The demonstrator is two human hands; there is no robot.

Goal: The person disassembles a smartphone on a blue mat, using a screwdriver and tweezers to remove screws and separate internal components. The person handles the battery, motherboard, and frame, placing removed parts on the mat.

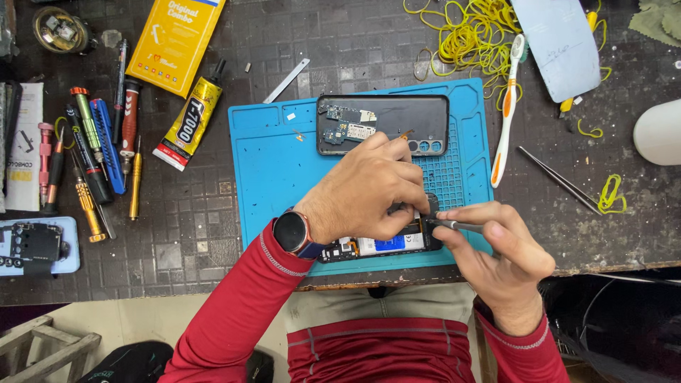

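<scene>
An opened phone [376, 246] with its insides showing lies at the near edge of a blue work mat [269, 170]. My left hand [365, 191] covers the phone's upper part, fingers curled and pressing on it. My right hand [500, 252] pinches a thin metal tool [454, 225] whose tip touches the phone's right end. A black back cover [383, 124] lies further up the mat with two small circuit boards [346, 122] on it. A dark watch sits on my left wrist.
Left of the mat lie several screwdrivers [89, 152], a glue tube [190, 119] and a yellow box [174, 39]. A toothbrush [507, 106], tweezers [557, 179], yellow rubber bands [472, 35] and a white round object [658, 132] are on the right. Another phone part [35, 245] rests far left.
</scene>
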